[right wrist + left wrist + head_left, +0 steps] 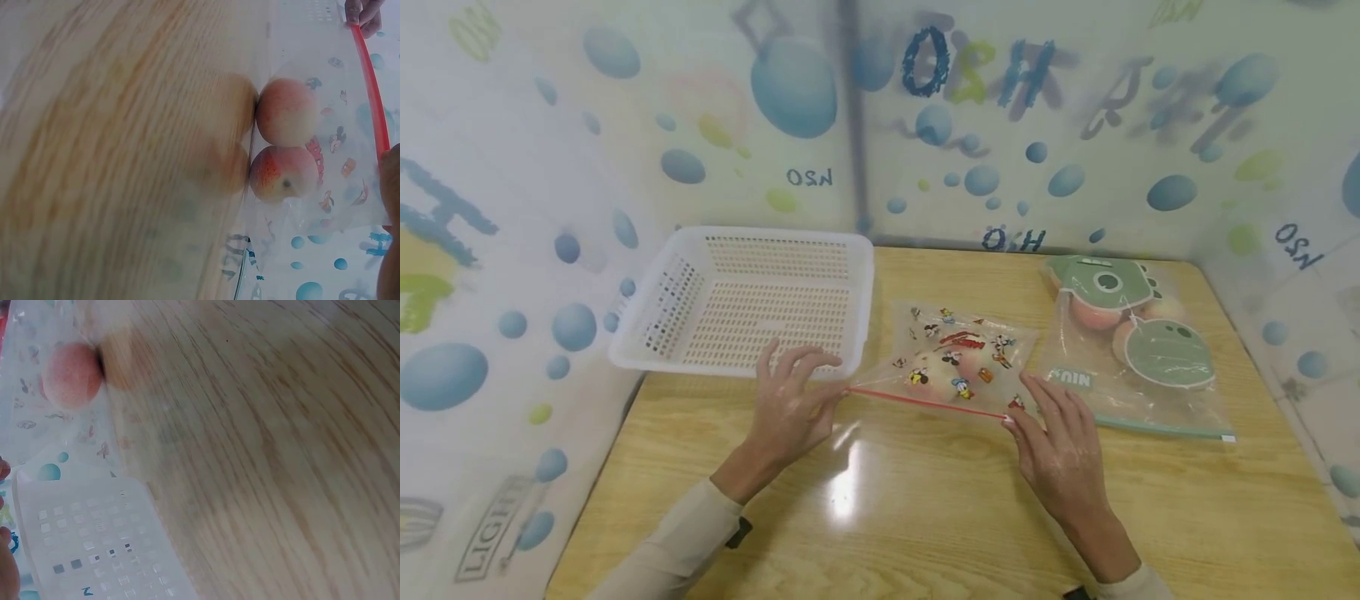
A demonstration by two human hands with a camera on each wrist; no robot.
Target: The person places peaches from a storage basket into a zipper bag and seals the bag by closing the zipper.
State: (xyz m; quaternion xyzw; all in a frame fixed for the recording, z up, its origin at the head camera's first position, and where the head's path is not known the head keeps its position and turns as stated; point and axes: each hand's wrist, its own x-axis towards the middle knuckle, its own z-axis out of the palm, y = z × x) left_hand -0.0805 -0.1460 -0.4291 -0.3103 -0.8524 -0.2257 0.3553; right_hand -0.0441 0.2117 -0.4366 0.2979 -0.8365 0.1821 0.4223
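A clear zip bag (937,379) printed with small cartoon figures lies on the table with peaches inside; two peaches (286,112) show through it in the right wrist view. A red zip strip (925,402) runs along its near edge. My left hand (790,408) pinches the strip's left end between thumb and index finger, the other fingers raised near the basket's rim. At the strip's right end, my right hand (1060,442) pinches the corner by a small white slider. Only the fingertips of the left hand (5,531) show in the left wrist view.
A white plastic basket (863,300) with a perforated bottom stands at the back left. On the right lies a larger zip bag (1150,408) with green printing and peaches inside. Patterned walls (1000,183) enclose the wooden table (910,517) at the back and sides.
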